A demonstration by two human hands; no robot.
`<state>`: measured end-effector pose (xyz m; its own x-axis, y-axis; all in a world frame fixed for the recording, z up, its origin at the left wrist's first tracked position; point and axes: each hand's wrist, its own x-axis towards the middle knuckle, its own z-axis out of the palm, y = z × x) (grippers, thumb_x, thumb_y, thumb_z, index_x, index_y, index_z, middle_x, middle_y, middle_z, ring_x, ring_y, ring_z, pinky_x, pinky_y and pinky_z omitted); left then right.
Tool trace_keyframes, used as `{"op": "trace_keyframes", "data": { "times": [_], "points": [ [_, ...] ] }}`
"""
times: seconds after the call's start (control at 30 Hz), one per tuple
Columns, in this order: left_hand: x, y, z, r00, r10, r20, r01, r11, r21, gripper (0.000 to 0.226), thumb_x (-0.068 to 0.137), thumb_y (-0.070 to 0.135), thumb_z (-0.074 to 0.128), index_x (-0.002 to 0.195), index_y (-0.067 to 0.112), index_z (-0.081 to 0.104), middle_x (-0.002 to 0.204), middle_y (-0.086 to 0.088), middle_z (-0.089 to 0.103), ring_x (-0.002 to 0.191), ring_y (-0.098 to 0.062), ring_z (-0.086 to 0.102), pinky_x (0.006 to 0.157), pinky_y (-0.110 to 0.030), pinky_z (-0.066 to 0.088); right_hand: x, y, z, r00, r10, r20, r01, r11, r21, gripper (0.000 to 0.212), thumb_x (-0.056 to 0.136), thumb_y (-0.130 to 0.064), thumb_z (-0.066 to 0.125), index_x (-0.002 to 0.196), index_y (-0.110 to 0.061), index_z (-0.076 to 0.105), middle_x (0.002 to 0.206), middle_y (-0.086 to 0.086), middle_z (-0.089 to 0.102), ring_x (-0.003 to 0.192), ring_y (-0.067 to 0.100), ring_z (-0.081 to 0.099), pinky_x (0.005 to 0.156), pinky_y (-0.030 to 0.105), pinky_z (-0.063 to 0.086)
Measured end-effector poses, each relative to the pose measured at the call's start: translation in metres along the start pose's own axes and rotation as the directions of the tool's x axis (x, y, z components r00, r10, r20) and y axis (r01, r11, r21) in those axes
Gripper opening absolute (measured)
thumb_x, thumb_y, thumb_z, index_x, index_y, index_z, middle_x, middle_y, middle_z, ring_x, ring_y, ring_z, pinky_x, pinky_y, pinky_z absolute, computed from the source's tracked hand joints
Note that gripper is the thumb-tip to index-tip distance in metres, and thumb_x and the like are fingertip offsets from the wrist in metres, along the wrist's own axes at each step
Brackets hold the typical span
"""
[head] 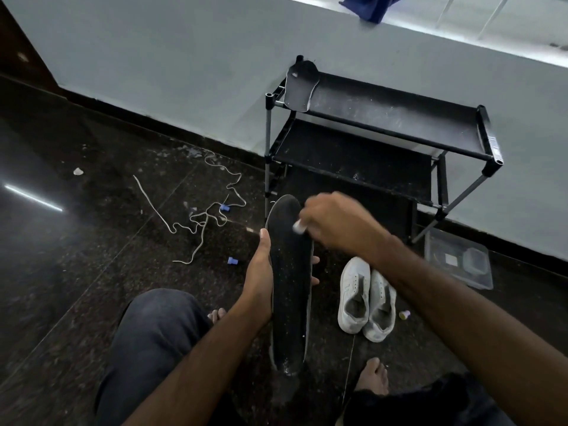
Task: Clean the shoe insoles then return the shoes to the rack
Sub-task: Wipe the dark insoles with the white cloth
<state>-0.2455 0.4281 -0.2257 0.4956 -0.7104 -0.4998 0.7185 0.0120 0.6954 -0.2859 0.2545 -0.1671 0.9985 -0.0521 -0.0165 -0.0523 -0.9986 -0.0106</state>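
Observation:
My left hand [261,281] grips a long black insole [290,290] from underneath, holding it upright and lengthwise in front of me. My right hand [335,222] is closed on a small white brush or cloth piece [297,226] pressed against the insole's upper part. A second dark insole [299,86] lies on the left end of the black shoe rack's top shelf [399,118]. Two white sneakers [367,298] stand side by side on the floor, right of the insole, without laces.
White shoelaces [203,210] lie tangled on the dark floor to the left with small blue pieces [232,261]. A clear plastic box [459,261] sits beside the rack's right leg. A small yellow-purple item [404,315] lies near the sneakers. My knees and bare feet frame the bottom.

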Motion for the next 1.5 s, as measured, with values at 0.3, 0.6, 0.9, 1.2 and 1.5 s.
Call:
{"op": "trace_keyframes", "data": {
  "times": [0.3, 0.6, 0.9, 1.2, 1.5],
  "points": [
    [0.002, 0.000, 0.002, 1.000, 0.010, -0.026, -0.012, 0.998, -0.065, 0.073, 0.101, 0.063, 0.026, 0.121, 0.008, 0.068, 0.115, -0.024, 0.073, 0.091, -0.036, 0.075, 0.073, -0.050, 0.063, -0.004, -0.030, -0.009, 0.997, -0.002, -0.082, 0.025, 0.959, 0.281, 0.012, 0.095, -0.024, 0.063, 0.104, -0.026, 0.071, 0.096, -0.012, 0.062, 0.092, 0.004, 0.054, 0.083, 0.023, 0.043],
    [0.003, 0.003, -0.004, 1.000, 0.004, -0.005, -0.004, 0.998, -0.060, 0.079, 0.100, 0.066, 0.022, 0.116, 0.007, 0.072, 0.110, -0.030, 0.072, 0.066, -0.036, 0.072, 0.063, -0.038, 0.060, 0.012, 0.024, -0.015, 0.888, 0.308, -0.342, -0.278, 0.951, 0.135, 0.012, 0.094, -0.020, 0.062, 0.102, -0.021, 0.071, 0.092, -0.005, 0.064, 0.085, 0.009, 0.053, 0.082, 0.027, 0.038],
    [0.004, -0.003, -0.004, 0.998, -0.003, 0.057, 0.015, 0.978, -0.208, 0.072, 0.104, 0.062, 0.023, 0.137, 0.008, 0.058, 0.131, -0.021, 0.066, 0.119, -0.037, 0.066, 0.093, -0.054, 0.056, -0.010, -0.039, 0.008, 0.998, 0.055, -0.003, -0.052, 0.959, 0.278, 0.021, 0.095, -0.016, 0.061, 0.109, -0.022, 0.075, 0.103, -0.005, 0.065, 0.090, 0.009, 0.060, 0.086, 0.034, 0.053],
    [0.002, -0.004, 0.004, 0.997, -0.006, 0.081, 0.022, 0.980, -0.198, 0.072, 0.102, 0.062, 0.025, 0.130, 0.007, 0.064, 0.128, -0.021, 0.068, 0.121, -0.038, 0.064, 0.088, -0.053, 0.058, -0.004, -0.023, -0.016, 0.920, 0.327, -0.218, -0.224, 0.892, 0.392, 0.021, 0.096, -0.022, 0.063, 0.115, -0.025, 0.072, 0.101, -0.009, 0.063, 0.092, 0.003, 0.056, 0.084, 0.022, 0.049],
    [0.001, -0.001, -0.001, 0.995, 0.001, 0.102, 0.017, 0.985, -0.170, 0.074, 0.103, 0.062, 0.023, 0.132, 0.006, 0.062, 0.129, -0.023, 0.066, 0.112, -0.035, 0.069, 0.086, -0.050, 0.059, -0.025, -0.018, -0.036, 0.996, 0.061, 0.066, -0.088, 0.803, 0.589, 0.014, 0.093, -0.021, 0.069, 0.105, -0.025, 0.076, 0.098, -0.012, 0.065, 0.087, 0.004, 0.061, 0.080, 0.026, 0.055]
  ]
}}
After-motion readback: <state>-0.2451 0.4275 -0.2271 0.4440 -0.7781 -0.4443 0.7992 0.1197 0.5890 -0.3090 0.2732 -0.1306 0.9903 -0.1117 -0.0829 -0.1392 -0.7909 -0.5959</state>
